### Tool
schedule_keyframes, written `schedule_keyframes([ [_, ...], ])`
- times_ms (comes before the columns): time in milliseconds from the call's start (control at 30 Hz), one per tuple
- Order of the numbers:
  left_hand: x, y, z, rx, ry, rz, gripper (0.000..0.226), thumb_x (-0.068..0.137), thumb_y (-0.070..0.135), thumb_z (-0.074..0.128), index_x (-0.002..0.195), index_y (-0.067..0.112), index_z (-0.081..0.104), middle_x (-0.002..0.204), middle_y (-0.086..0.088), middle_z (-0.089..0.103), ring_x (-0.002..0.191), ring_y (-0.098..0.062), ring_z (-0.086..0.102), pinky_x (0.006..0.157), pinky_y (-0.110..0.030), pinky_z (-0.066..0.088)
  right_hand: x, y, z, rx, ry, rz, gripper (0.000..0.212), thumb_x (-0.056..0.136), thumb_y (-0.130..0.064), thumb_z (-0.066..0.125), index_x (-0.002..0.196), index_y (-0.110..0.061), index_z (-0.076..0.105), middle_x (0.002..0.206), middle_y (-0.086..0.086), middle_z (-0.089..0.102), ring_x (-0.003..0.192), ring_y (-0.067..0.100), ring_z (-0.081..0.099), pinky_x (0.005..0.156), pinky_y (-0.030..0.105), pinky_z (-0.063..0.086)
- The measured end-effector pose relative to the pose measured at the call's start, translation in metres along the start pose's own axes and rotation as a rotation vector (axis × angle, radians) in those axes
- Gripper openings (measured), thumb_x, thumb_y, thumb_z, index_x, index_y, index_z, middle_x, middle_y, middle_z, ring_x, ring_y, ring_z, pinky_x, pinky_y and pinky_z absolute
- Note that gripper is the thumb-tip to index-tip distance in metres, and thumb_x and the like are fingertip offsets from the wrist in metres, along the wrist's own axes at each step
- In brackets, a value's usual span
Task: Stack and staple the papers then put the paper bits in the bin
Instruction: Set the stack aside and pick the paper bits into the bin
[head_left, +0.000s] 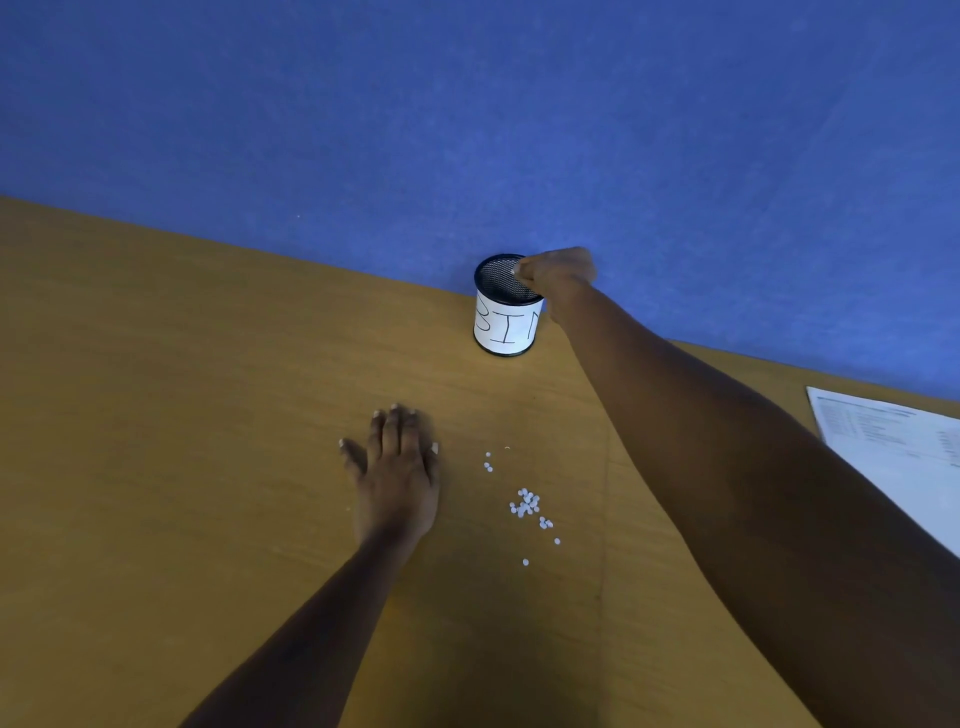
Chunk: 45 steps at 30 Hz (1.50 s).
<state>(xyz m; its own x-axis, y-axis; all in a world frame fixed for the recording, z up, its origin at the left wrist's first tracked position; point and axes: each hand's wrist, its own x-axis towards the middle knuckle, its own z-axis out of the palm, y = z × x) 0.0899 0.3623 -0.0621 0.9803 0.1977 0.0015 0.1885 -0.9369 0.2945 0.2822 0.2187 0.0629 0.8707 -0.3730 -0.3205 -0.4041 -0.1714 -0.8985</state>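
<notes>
The right grip (558, 273) hangs over the far-right rim of the bin (506, 327), its fingertips drawn together and pointing down into the mesh mouth. A pale speck shows at the tips, but I cannot tell whether it is a nail or a pinched paper bit, nor how tightly the fingers close. The step in hand looks like dropping a pinch of bits. To do it well, the tips should sit over the middle of the opening before they part, low enough that the light bits fall straight in and do not drift out over the rim. Below this grip and back toward the person, well apart from the bin, the remaining paper bits (527, 504) lie in a loose cluster with a few strays. Raking them into one heap first would likely save trips. Just left of that cluster the left grip (397, 467) lies flat on the table (156, 415), fingers straight, holding nothing. The papers (893, 447) lie far to the right, cut off by the frame, so any staple is unseen. The bin's inside is too dark to read, and no stapler is in view.
</notes>
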Motion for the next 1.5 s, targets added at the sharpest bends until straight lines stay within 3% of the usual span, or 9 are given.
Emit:
schedule_keyframes([
  [100,0.001,-0.001,0.005,0.0,-0.003,0.025,0.053,0.099,0.036,0.024,0.147,0.014,0.019,0.156,-0.003,0.018,0.146,-0.019,0.007,0.115,-0.053,0.003,0.004,0.002,0.005,-0.03,0.0,-0.005,0.017,0.075,-0.007,0.067,0.091,-0.004,0.062,0.088,0.007,0.063,0.074,0.02,0.063,0.047,0.018,0.05],
  [233,0.001,-0.001,0.006,0.014,0.041,0.035,0.075,0.084,0.048,-0.002,0.146,0.013,0.023,0.155,-0.004,0.023,0.145,-0.02,0.012,0.114,-0.054,0.006,0.008,0.004,0.005,0.001,-0.043,-0.05,0.024,0.078,0.0,0.062,0.102,0.005,0.065,0.102,0.014,0.068,0.091,0.026,0.067,0.085,0.037,0.056],
  [400,0.0,-0.001,0.005,0.005,0.026,0.03,0.067,0.091,0.046,0.006,0.146,0.013,0.022,0.155,-0.005,0.022,0.145,-0.021,0.012,0.114,-0.055,0.005,0.004,0.007,0.002,-0.006,0.013,-0.113,0.012,0.071,-0.001,0.075,0.081,-0.005,0.073,0.085,0.007,0.069,0.088,0.022,0.069,0.085,0.032,0.057],
  [633,0.0,0.0,0.002,0.002,-0.003,0.024,0.053,0.099,0.034,0.026,0.147,0.013,0.019,0.156,-0.004,0.018,0.146,-0.02,0.008,0.114,-0.054,0.004,-0.01,0.021,-0.011,0.001,-0.01,-0.192,0.014,0.078,0.0,0.067,0.089,-0.006,0.072,0.101,0.01,0.071,0.086,0.013,0.062,0.084,0.023,0.053],
  [767,0.0,-0.001,0.003,0.0,0.004,0.028,0.053,0.099,0.035,0.024,0.147,0.013,0.017,0.157,-0.004,0.016,0.146,-0.02,0.007,0.114,-0.053,0.003,-0.03,0.038,-0.023,0.183,-0.126,-0.179,0.012,0.077,0.002,0.068,0.08,-0.009,0.07,0.084,0.006,0.069,0.082,0.015,0.063,0.092,0.03,0.053],
  [833,-0.001,-0.001,0.003,0.001,0.0,0.027,0.054,0.099,0.036,0.022,0.147,0.013,0.017,0.157,-0.004,0.016,0.146,-0.02,0.007,0.114,-0.053,0.002,-0.045,0.051,-0.031,0.248,-0.185,-0.183,0.012,0.079,0.002,0.066,0.09,-0.003,0.069,0.078,0.002,0.066,0.076,0.012,0.062,0.091,0.029,0.052],
  [967,-0.001,0.0,0.002,-0.004,0.014,0.016,0.064,0.093,0.045,0.01,0.147,0.012,0.021,0.156,-0.005,0.019,0.145,-0.022,0.011,0.114,-0.054,0.004,-0.072,0.086,-0.042,0.22,-0.246,-0.174,0.02,0.08,0.003,0.065,0.073,-0.016,0.066,0.076,-0.001,0.065,0.08,0.014,0.061,0.09,0.03,0.051],
  [1267,0.0,-0.001,0.004,-0.019,0.019,0.016,0.053,0.098,0.035,0.028,0.146,0.012,0.025,0.155,-0.006,0.021,0.145,-0.022,0.012,0.114,-0.055,0.003,-0.109,0.158,-0.05,-0.399,-0.312,-0.301,0.016,0.075,0.004,0.064,0.088,0.0,0.072,0.065,-0.012,0.059,0.049,-0.019,0.051,0.053,-0.003,0.038],
  [1500,-0.001,-0.001,0.004,-0.021,0.024,0.019,0.053,0.098,0.035,0.029,0.146,0.011,0.025,0.155,-0.005,0.022,0.145,-0.022,0.012,0.114,-0.054,0.004,-0.127,0.167,-0.055,-0.526,-0.285,-0.421,0.029,0.074,0.011,0.051,0.09,-0.002,0.072,0.089,0.011,0.072,0.066,0.01,0.054,0.057,0.002,0.039],
])
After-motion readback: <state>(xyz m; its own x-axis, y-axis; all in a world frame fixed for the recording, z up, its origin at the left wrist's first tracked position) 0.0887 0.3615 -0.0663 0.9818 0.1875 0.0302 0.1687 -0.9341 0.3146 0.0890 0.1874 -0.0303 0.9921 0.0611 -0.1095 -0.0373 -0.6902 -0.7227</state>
